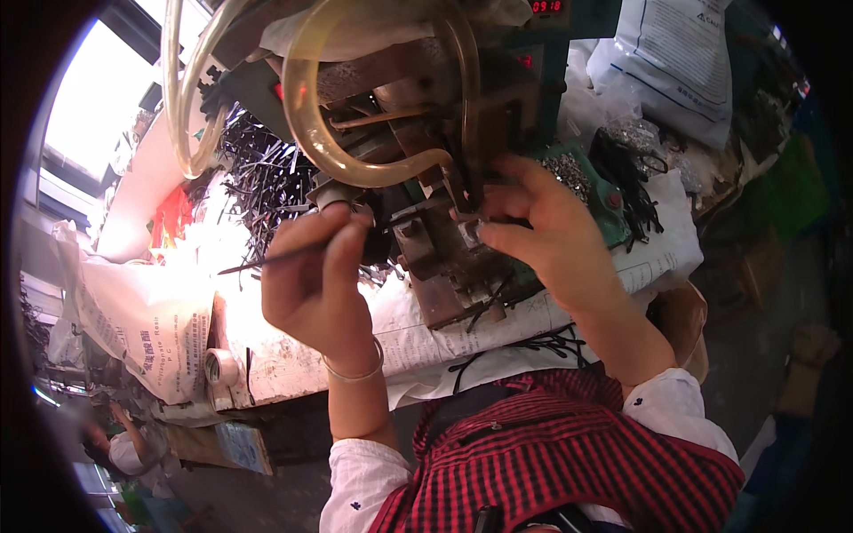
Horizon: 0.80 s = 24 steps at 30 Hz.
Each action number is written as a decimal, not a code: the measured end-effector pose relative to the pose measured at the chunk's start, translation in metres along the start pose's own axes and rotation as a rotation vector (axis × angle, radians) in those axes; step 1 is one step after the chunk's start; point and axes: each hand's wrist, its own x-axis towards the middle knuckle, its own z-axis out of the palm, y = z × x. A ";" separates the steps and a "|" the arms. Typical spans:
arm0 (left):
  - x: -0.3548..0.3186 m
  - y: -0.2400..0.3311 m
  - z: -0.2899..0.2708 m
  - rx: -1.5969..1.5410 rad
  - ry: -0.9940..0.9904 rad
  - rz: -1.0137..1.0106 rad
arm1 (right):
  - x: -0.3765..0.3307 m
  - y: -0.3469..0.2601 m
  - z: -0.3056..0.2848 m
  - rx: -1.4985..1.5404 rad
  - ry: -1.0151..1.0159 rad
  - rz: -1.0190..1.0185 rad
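My left hand (315, 280) pinches a thin dark strip (267, 260) that points left, its other end reaching toward the machine's metal jig (440, 258). My right hand (542, 226) rests at the jig, fingertips closed on a small piece right at the machine's dark vertical part (469, 178); what it grips is too small to make out. A pile of thin black strips (262, 173) lies behind my left hand.
Yellowish clear hoses (306, 124) loop from the machine above the jig. A tray of small shiny metal parts (569, 169) and black pieces (626, 173) sits right. White sacks (147, 320) lie left; a tape roll (218, 366) sits at the bench edge. Another person (120, 444) is lower left.
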 end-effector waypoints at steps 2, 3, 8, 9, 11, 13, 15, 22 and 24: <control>-0.018 0.002 -0.010 0.171 -0.188 0.114 | -0.012 -0.005 0.001 -0.169 -0.044 -0.117; -0.031 0.000 -0.008 0.274 -0.330 0.196 | -0.017 -0.006 0.000 -0.254 -0.062 -0.178; -0.060 -0.011 0.025 0.499 -0.569 0.543 | 0.011 0.042 -0.065 -0.596 0.247 -0.250; -0.062 -0.017 0.027 0.490 -0.566 0.572 | 0.015 0.054 -0.087 -0.482 0.351 -0.213; -0.066 -0.022 0.029 0.479 -0.555 0.593 | 0.008 0.062 -0.114 -0.640 0.572 -0.404; -0.066 -0.025 0.029 0.478 -0.515 0.611 | 0.001 0.066 -0.129 -0.709 0.626 -0.357; -0.066 -0.025 0.031 0.495 -0.507 0.601 | -0.007 0.074 -0.142 -0.813 0.531 -0.159; -0.077 -0.021 0.024 0.453 -0.509 0.467 | -0.018 0.091 -0.120 -1.411 0.472 -0.214; -0.081 -0.015 0.014 0.395 -0.512 0.388 | -0.014 0.096 -0.116 -1.478 0.491 -0.237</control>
